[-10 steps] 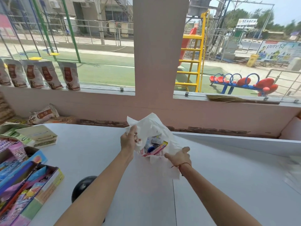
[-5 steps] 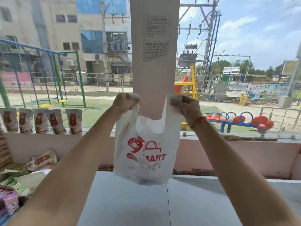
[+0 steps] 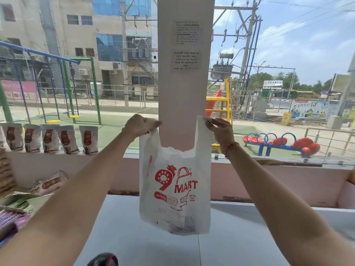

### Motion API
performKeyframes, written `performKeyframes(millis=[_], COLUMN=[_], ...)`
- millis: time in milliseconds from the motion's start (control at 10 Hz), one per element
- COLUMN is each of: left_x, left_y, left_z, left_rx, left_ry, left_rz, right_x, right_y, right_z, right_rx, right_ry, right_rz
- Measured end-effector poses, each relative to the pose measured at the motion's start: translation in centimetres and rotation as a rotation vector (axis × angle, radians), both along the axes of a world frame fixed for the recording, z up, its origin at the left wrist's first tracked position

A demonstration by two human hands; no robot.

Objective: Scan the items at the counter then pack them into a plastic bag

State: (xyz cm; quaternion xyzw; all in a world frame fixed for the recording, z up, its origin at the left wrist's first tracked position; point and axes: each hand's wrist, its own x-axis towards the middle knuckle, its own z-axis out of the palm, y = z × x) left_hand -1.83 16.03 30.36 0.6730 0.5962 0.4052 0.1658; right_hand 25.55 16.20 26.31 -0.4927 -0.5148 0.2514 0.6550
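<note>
plastic bag (image 3: 174, 189): thin, crinkled, translucent white | counter (image 3: 240, 237): smooth, matt grey

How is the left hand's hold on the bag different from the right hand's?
The left hand is closed into a fist around its handle of the plastic bag, bunching it, while the right hand pinches its handle at the top with extended fingers, leaving it flat and upright. The right wrist wears a red thread; the left is bare. Both hold the bag above the counter.
</note>
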Motion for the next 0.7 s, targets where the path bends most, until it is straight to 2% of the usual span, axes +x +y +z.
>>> performKeyframes(millis=[100, 200, 300, 400, 500, 600, 700], left_x=[-0.1, -0.2, 0.1, 0.4, 0.9, 1.3, 1.2], left_y=[-2.8, -6.5, -10.3, -14.5, -18.7, -22.0, -21.8], left_z=[-2.4, -6.7, -13.2, -20.7, -27.6, -32.5, -31.6], left_rx=[0.216, 0.242, -0.161, -0.627, -0.873, -0.885, -0.999], left_ry=[0.017, -0.034, 0.052, 0.365, 0.493, 0.795, 0.801], left_rz=[-0.069, -0.281, -0.402, -0.53, -0.592, -0.547, -0.56], right_x=[-0.3, -1.6, -3.3, -4.7, -6.4, -8.0, -8.4], right_y=[-3.8, -8.5, -13.4, -17.3, -21.2, -24.4, -24.6], right_z=[-1.2, -3.2, -8.0, -16.0, -23.9, -29.7, -28.4], right_rx=[0.006, -0.069, -0.316, -0.684, -0.93, -0.993, -1.067], right_ry=[0.126, 0.086, -0.034, -0.398, -0.615, -0.82, -0.865], right_rz=[0.136, 0.199, 0.253, 0.32, 0.328, 0.3, 0.357])
